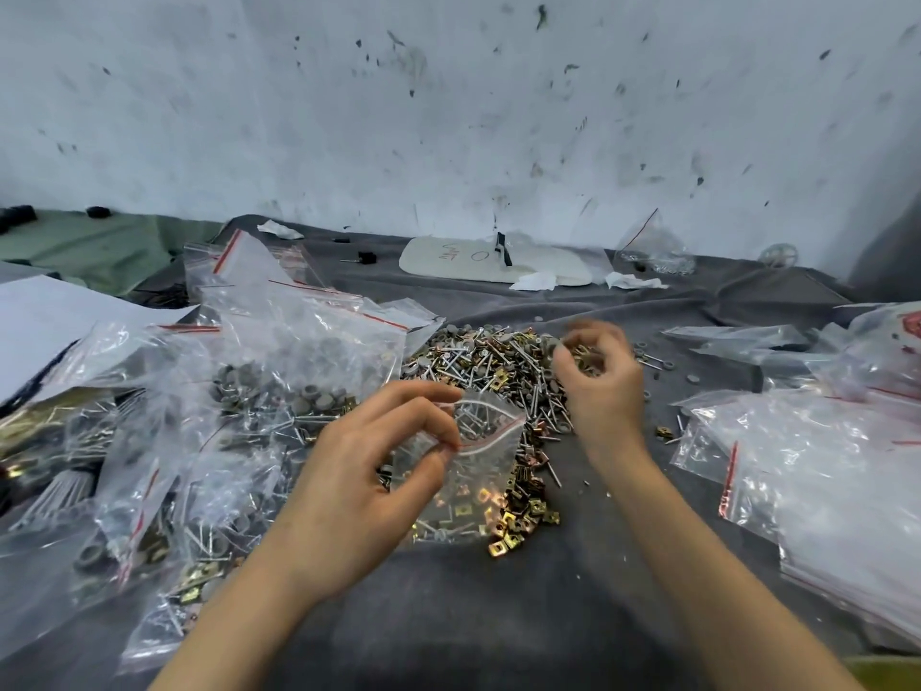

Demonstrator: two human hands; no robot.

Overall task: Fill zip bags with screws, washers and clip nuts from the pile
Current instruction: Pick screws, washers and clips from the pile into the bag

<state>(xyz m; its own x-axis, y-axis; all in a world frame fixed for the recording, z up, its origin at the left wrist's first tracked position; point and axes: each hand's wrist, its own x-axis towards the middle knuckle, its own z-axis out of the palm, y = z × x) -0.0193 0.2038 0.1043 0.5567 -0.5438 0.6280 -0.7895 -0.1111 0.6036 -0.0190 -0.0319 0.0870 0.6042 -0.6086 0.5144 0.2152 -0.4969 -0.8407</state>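
Above pile (498,361), curled right hand (598,386); left hand (359,471) on zip bag (478,471).

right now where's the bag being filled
Head view, centre: the small zip bag is pinched at its mouth by the left hand, over the near edge of the pile.

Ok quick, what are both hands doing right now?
Left hand: pinching the zip bag at its mouth.
Right hand: fingers curled over the pile, blurred; grip cannot be told.

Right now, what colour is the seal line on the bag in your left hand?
Red, on a clear zip bag; the head view shows it.
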